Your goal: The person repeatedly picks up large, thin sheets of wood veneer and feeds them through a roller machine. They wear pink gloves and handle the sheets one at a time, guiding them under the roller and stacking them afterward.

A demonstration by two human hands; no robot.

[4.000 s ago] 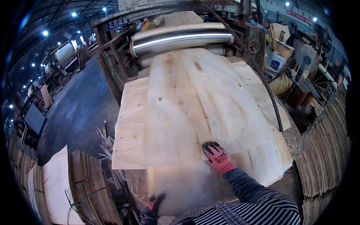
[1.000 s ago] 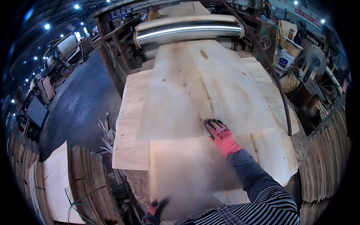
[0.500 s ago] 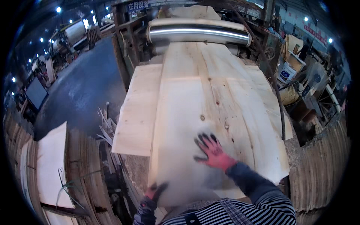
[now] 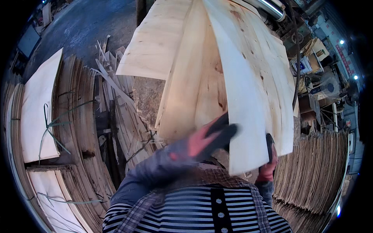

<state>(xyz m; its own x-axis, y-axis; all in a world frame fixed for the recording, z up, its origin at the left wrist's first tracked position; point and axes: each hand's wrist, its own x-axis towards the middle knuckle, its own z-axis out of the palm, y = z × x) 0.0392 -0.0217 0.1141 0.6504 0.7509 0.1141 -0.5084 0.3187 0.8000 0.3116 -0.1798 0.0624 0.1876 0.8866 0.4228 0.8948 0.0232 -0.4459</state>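
Note:
A long pale wood veneer sheet (image 4: 244,116) runs away from me, its near end close to my body and its left edge curving up off the wood below. My right hand (image 4: 268,163), in a red and black glove, is closed at the right edge of that near end. Beside the left edge is my left hand (image 4: 208,139), gloved alike and slightly blurred, with fingers stretched out and apart; whether they touch the sheet I cannot tell. Under the raised edge lies another yellowish veneer sheet (image 4: 190,105) with dark knots. Further veneer (image 4: 151,46) spreads to its left.
Tied veneer stacks (image 4: 40,112) stand at the left, and a tall stack (image 4: 314,171) stands at the right. Broken wood strips (image 4: 124,105) lie left of the work surface. A shiny metal roller (image 4: 272,8) shows at the far right, with a dark rod (image 4: 297,58) nearby.
My view has tilted down and turned. The left hand has come up across the wood. The right hand has moved from lying flat on the veneer to its right edge. A sheet's left edge is now raised.

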